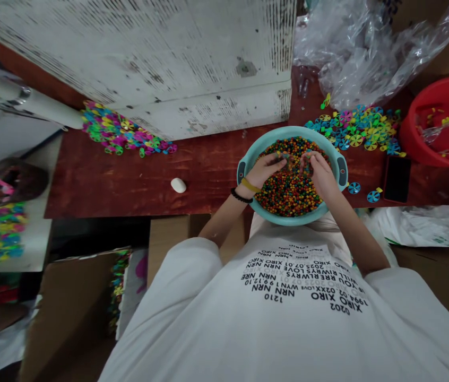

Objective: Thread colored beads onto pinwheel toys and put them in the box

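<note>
Readable print only on the white T-shirt [284, 329], upside down from this view: "XIRO XIRO", "0202", "1210", "1994.02", "2025.07.01", "NRN NRN", plus a line close to "YOU ARE ALWAYS LOVE"; smaller lines too blurred to read. Shallow teal plastic basin [288, 131] right in front of the torso, on the near edge of a red-brown wooden tabletop [208, 178]. Basin roughly round, slightly longer side to side, with one dark-inset grip at each end of that axis. Basin packed with small multicoloured beads [290, 197], mostly red, green, orange and dark. Both hands over the far half of the bead mass, wrists resting near the rim: left hand [263, 171] with yellow band and black bead bracelet [241, 195] on the wrist, right hand [320, 175] bare. Fingers [284, 158] curled down into the beads, fingertips close together but apart, neither spread nor pressed flat; pinch on any bead: cannot tell. Nearby: heaps of colourful plastic pinwheel pieces [354, 127] behind the basin, two loose blue ones [354, 188] just right of it, black phone [397, 179], red bucket [439, 119], clear plastic bag [368, 53].
</note>
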{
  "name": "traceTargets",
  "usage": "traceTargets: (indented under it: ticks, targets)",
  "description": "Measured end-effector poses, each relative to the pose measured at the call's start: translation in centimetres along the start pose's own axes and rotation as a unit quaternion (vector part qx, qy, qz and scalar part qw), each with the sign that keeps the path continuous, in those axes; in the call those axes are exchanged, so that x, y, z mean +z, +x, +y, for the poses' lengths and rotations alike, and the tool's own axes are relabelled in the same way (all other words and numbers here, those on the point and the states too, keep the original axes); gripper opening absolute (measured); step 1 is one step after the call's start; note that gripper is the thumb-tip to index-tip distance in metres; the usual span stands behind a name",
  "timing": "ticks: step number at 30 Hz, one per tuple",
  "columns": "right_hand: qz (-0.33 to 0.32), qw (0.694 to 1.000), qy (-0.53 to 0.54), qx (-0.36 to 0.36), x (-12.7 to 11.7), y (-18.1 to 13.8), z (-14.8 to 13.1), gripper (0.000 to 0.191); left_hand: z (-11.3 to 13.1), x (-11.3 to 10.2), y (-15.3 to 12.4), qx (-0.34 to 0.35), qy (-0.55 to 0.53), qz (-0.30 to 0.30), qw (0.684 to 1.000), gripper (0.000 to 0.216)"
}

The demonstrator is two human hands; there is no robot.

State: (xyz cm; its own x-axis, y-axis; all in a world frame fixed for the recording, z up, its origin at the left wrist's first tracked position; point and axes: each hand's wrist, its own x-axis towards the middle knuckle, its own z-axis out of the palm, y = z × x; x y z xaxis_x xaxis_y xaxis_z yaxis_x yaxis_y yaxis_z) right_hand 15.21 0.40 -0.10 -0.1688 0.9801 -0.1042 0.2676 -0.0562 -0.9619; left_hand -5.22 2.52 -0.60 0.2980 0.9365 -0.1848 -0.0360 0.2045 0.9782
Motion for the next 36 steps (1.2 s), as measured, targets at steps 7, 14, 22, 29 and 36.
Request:
traceTargets:
  ticks: [7, 14, 22, 29, 36]
  targets:
    - [-0.024, 0.992, -0.106, -0.067, 0.4, -0.2, -1.0, 0.028, 0.5, 0.6, -0.9, 0.031, 0.057, 0.005, 0.998, 0.055]
    - [-0.035, 0.985, -0.152, -0.075, 0.5, -0.2, -1.4, 0.019, 0.1, 1.0, -1.6, 0.028, 0.03, 0.007, 0.999, 0.059]
    - [-0.017, 0.988, -0.137, -0.062, 0.7, -0.3, -1.1, 0.015, 0.1, 1.8, -1.5, 0.093, 0.07, -0.031, 0.993, 0.053]
    - [0.037, 0.988, -0.137, -0.058, 0.6, -0.5, -0.6, 0.017, 0.9, 2.3, -2.0, 0.067, -0.114, -0.07, 0.989, 0.047]
    - [0.051, 0.986, -0.01, -0.158, 1.1, -0.5, 0.3, 0.024, 1.6, 1.5, -2.3, 0.027, -0.182, -0.019, 0.983, 0.031]
